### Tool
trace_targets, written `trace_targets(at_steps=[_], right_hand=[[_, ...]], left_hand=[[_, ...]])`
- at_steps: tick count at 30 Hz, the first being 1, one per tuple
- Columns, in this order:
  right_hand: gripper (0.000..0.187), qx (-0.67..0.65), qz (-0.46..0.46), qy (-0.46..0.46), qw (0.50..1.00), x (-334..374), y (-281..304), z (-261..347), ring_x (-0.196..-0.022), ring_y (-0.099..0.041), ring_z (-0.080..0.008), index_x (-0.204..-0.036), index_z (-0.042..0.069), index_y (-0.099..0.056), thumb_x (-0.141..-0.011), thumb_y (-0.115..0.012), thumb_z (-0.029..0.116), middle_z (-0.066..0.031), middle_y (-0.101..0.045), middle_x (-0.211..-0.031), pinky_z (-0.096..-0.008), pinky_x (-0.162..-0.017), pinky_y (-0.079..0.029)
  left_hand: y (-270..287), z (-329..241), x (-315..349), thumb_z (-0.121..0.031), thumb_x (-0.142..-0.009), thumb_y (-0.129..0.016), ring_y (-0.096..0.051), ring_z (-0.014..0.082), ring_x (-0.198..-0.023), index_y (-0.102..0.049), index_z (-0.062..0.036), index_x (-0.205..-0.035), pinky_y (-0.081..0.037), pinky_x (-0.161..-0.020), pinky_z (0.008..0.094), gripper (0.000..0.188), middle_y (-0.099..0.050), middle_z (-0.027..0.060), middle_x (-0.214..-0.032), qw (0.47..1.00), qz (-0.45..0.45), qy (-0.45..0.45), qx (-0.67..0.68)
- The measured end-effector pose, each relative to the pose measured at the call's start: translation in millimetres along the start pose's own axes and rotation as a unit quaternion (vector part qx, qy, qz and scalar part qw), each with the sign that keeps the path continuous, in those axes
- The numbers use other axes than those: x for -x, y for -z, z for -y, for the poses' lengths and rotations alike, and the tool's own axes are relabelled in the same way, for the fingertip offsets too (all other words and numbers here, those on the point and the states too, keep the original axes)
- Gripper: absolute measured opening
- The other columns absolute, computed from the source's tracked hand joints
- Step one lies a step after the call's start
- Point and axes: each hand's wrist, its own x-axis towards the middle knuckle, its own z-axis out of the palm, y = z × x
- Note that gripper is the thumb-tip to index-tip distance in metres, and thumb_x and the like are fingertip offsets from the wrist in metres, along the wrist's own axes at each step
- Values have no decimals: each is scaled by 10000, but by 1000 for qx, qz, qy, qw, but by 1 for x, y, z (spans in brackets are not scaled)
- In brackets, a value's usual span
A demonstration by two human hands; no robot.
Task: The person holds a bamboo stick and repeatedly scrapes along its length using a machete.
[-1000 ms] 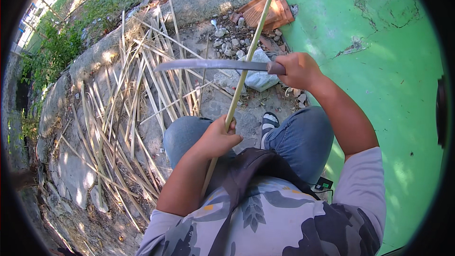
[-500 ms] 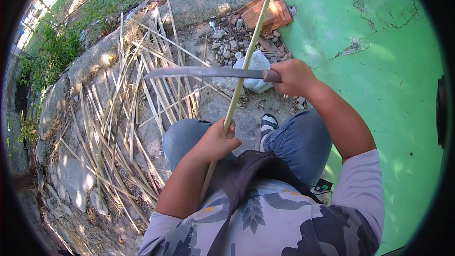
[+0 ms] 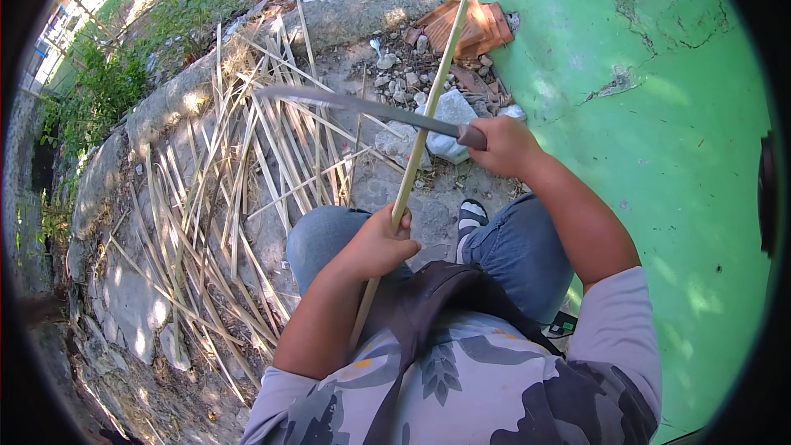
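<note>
My left hand (image 3: 381, 241) is closed round a long, pale bamboo strip (image 3: 437, 81), low on its length. The strip slants upward and away from me, its lower end passing down beside my forearm. In my right hand (image 3: 504, 147) is the handle of a machete (image 3: 362, 105). Its long grey blade points left and crosses the strip above my left hand, tip raised a little. Whether the edge touches the strip or only passes over it I cannot tell.
Many loose strips (image 3: 239, 173) lie heaped on the stone ground at left. Ahead are a pale block (image 3: 449, 119), rubble (image 3: 404, 78) and orange roof tiles (image 3: 474, 29). A cracked green floor (image 3: 659, 156) spreads to the right. My sandalled foot (image 3: 471, 218) stands below the block.
My right hand has moved down slightly, and the machete has tilted so its tip sits higher than its handle. My left hand keeps its hold on the strip.
</note>
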Motion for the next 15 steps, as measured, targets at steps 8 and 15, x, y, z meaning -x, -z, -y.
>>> trace_targets(at_steps=[8,15], right_hand=[[233,132,-61,-21,989,-31,36,-30,-785,-694,-381,-893,80,-676,-794,-735,283,-159,-720,-831,-490,-719,-538],[283,-286,-176,-165,927,-34,30,-43,-586,-586,-166,-845,6,-615,-859,-744,257,-36,-605,-668,-347,-565,-464]], left_hand=[[-7,-13,12,-6,-745,-692,-482,115,-673,-448,-91,-967,-420,-597,306,341,-478,-8,-783,999,0,-3,-47],[-16,-20,15,-86,-849,-766,-462,89,-630,-451,-114,-964,-396,-553,301,337,-445,-33,-737,1000,14,-7,6]])
